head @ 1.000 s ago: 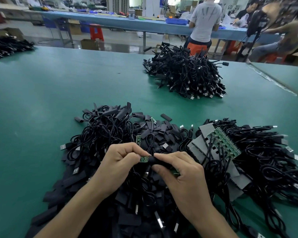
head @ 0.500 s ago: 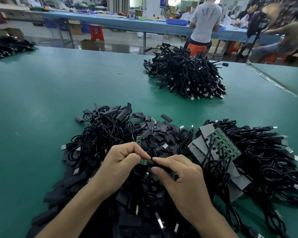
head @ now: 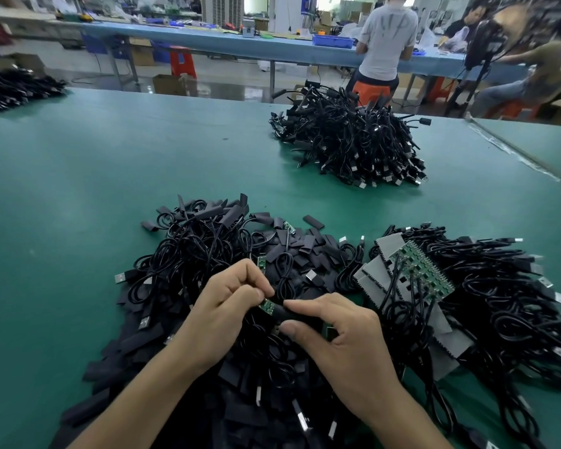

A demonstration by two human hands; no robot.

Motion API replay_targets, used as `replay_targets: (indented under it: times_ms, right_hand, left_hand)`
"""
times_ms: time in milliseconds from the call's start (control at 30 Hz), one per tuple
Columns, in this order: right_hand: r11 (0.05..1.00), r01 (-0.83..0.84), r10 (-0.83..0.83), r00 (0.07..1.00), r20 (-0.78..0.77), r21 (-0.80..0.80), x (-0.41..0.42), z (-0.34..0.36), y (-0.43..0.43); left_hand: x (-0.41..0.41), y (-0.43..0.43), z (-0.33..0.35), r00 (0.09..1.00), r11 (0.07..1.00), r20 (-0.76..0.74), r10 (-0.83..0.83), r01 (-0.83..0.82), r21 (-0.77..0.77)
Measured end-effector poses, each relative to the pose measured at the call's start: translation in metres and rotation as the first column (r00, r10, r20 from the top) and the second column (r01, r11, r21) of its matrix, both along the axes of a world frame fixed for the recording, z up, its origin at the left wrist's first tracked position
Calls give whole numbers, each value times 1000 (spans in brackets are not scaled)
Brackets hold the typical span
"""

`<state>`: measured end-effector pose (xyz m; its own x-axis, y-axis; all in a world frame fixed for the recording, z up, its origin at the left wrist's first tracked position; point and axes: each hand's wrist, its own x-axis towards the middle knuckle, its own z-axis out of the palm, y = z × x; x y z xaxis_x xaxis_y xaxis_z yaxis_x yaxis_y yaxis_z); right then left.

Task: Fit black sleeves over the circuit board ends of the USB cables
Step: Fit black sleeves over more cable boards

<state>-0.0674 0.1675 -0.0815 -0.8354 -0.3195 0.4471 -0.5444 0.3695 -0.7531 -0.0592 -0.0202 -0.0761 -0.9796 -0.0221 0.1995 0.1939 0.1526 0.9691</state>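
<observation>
Left hand (head: 227, 315): fingers curled, thumb and forefinger pinching the bare end of a small green circuit board (head: 268, 306), just above the near heap (head: 208, 254).
Right hand (head: 340, 338): thumb and forefinger pinching the black sleeve (head: 293, 315), its other fingers curled underneath, over the middle of the near heap.
Circuit board: its right end meets the sleeve's mouth. How far in it sits cannot be told.
Black sleeve: between the two hands, lying roughly level, above the near heap.
Near heap: black USB cables tangled with loose flat sleeves, on the green counter (head: 78, 189).
Board panel (head: 421, 273): green, with cables attached, lying on grey pads just right of the near heap.
Cable bundle (head: 506, 306): right of the near heap, past the panel.
Far heap (head: 353, 140): more black cables, well beyond the near heap.
</observation>
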Motion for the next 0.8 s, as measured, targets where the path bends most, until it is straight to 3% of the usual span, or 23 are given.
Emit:
replay_targets:
  times_ms: [233, 500, 667, 800]
  right_hand:
    - [995, 85, -81, 994, -74, 48, -1, -4, -3]
    - [991, 64, -58, 997, -56, 114, -3, -7, -3]
    - [993, 115, -115, 990, -82, -8, -3, -5, -3]
    - [989, 141, -143, 986, -88, -35, -2, -5, -3]
  left_hand:
    - [1, 0, -1, 998, 999, 32, -54, 54, -7]
    - [3, 1, 1, 988, 986, 65, -142, 147, -75]
    - [4, 2, 1, 991, 984, 55, -125, 131, -123]
    - [2, -5, -1, 999, 997, 34, -19, 22, -76]
